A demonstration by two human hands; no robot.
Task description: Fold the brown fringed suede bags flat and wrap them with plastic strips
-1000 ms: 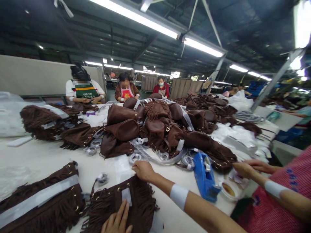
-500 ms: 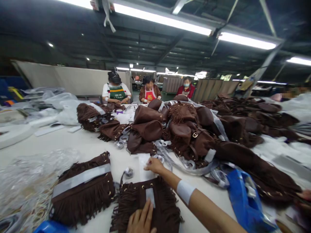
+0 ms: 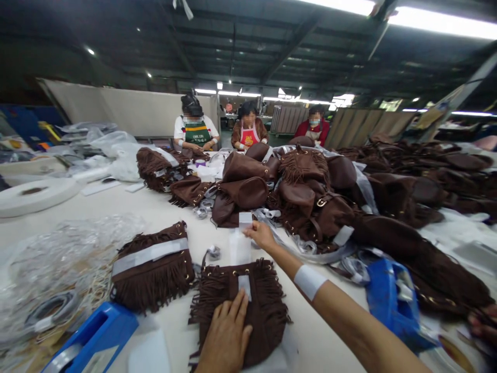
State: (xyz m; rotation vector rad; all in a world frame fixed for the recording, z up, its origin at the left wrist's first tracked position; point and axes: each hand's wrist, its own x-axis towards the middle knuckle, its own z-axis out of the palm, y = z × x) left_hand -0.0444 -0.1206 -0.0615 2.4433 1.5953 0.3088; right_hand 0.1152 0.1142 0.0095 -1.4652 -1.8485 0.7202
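Observation:
My left hand (image 3: pixel 229 324) lies flat, fingers stretched, on a dark brown fringed bag (image 3: pixel 264 305) with gold eyelets along its top edge. Its fingertips touch a small pale strip (image 3: pixel 244 286) on the bag. Beyond the bag, my right hand (image 3: pixel 261 234) pinches the edge of a thin white sheet (image 3: pixel 245 219). More white sheets (image 3: pixel 239 248) lie flat on the table just under it. To the left, a second fringed bag (image 3: pixel 155 269) carries a long pale band across it. A small wrapped coil (image 3: pixel 213 252) sits near the first bag's upper left corner.
Blue tape dispensers (image 3: pixel 97 331) (image 3: pixel 390 290) stand at both sides. A heap of brown bags (image 3: pixel 295 199) spreads behind my right hand. Clear plastic (image 3: pixel 77 248) and a white roll (image 3: pixel 50 197) lie left. Co-workers (image 3: pixel 196 129) sit across; another person's hand (image 3: pixel 483 321) shows at right.
My right hand has lifted a white sheet off the table, raising its edge. My left hand stays on the bag. The view has shifted, bringing more of the left dispenser into sight.

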